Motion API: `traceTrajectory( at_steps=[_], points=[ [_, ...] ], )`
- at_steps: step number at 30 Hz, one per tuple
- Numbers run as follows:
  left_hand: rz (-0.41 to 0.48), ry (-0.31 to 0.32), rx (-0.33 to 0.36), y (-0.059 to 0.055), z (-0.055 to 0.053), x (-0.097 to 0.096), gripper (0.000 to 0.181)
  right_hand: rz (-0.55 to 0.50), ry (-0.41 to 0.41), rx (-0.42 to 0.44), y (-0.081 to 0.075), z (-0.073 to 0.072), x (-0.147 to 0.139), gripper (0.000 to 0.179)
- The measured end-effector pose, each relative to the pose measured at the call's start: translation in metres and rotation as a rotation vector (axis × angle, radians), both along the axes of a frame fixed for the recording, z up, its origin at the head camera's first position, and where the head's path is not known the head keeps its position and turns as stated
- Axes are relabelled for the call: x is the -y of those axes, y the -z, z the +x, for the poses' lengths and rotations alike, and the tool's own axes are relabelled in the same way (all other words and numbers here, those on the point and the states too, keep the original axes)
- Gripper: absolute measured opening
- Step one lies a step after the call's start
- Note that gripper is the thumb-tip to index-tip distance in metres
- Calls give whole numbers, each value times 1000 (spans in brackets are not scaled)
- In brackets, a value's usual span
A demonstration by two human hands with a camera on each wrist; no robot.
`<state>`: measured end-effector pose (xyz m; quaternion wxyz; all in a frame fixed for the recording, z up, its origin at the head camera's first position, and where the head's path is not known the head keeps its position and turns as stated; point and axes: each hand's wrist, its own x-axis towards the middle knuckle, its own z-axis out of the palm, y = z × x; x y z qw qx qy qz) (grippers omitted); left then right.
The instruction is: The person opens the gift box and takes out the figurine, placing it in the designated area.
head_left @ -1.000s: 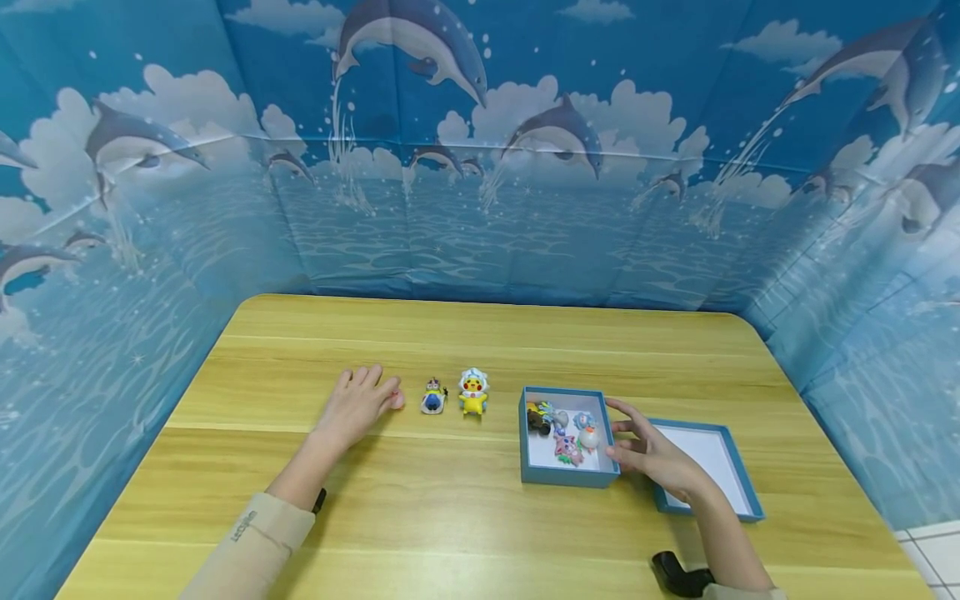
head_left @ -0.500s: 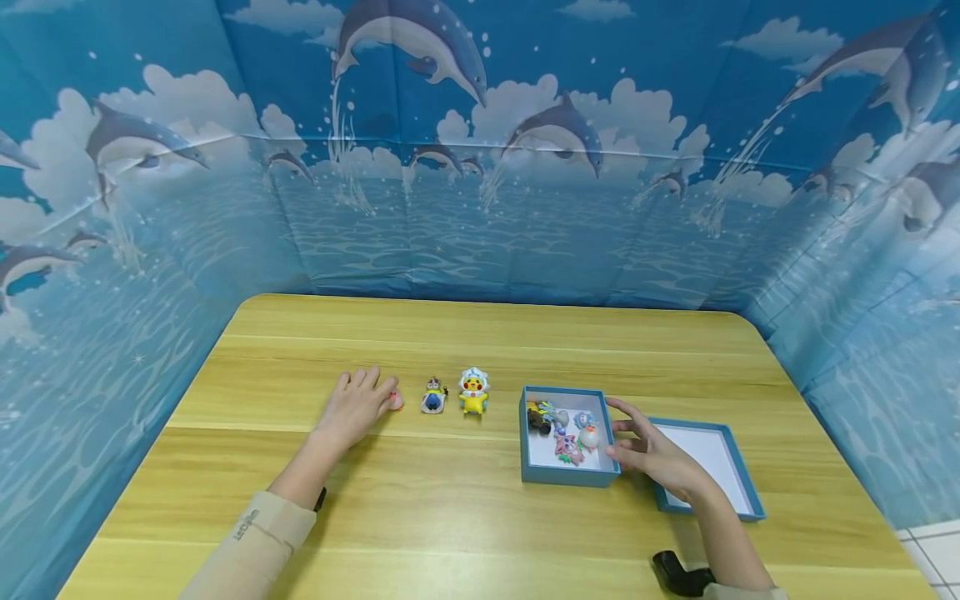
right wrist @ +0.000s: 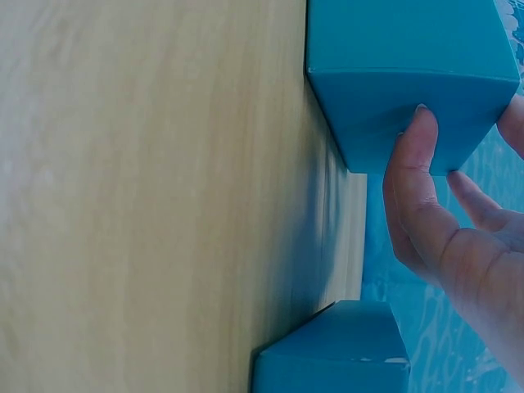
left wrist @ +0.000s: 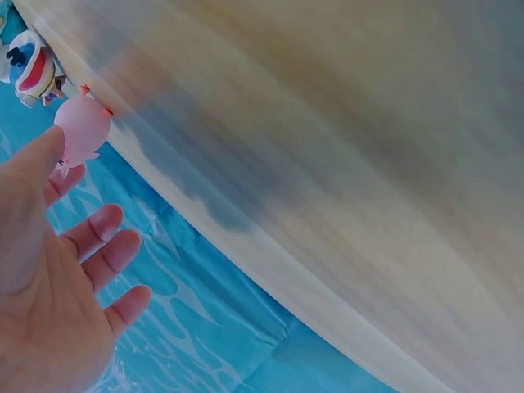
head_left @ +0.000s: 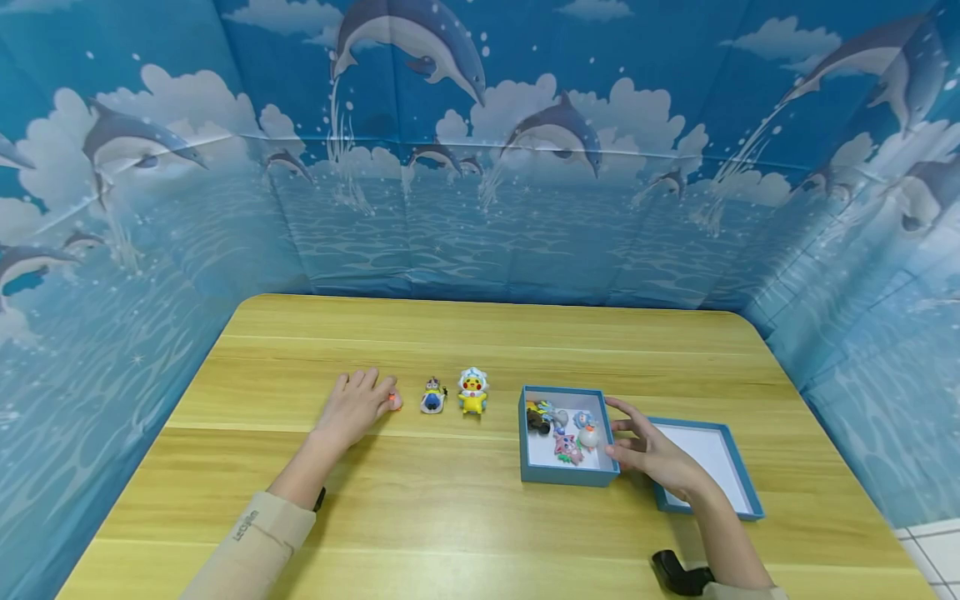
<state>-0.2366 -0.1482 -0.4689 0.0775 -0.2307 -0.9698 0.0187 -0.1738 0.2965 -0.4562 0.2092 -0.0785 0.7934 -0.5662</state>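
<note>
My left hand (head_left: 352,408) pinches a small round pink figurine (left wrist: 83,129) with orange feet between thumb and index finger. It is low over the left part of the table; I cannot tell whether it touches the wood. The other fingers are loosely spread. To its right are a minion figurine (head_left: 432,397) in blue and yellow and a yellow Pikachu figurine (head_left: 473,393) with a white hood. My right hand (head_left: 660,454) holds the right side of an open blue box (right wrist: 377,106), fingers against its outer wall and thumb at the rim. Several small figurines (head_left: 567,447) lie inside.
A blue box lid (head_left: 705,458) with a white inside lies to the right of the box, partly under my right forearm. The wooden table (head_left: 420,533) is backed by a dolphin-print cloth (head_left: 480,225). A black strap end (head_left: 678,575) hangs at my right wrist.
The pink figurine has turned slightly in my left fingers, showing more of its orange parts. My right hand, the box and the other figurines stay where they were.
</note>
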Motion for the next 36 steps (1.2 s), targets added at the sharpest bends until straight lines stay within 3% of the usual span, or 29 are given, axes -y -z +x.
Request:
traceTrajectory(
  at_steps=[10, 17, 25, 36],
  points=[
    [-13, -3, -21, -7, 2, -2, 37, 4, 8, 3, 0, 0, 0, 74],
    [15, 30, -92, -21, 3, -12, 42, -3, -1, 3, 0, -1, -1, 75],
    [34, 67, -68, -39, 5, -42, 43, -14, -5, 8, 1, -1, -1, 74],
    [17, 191, -193, -43, 9, -87, 39, -1, 6, 4, 1, 0, 0, 73]
  ],
)
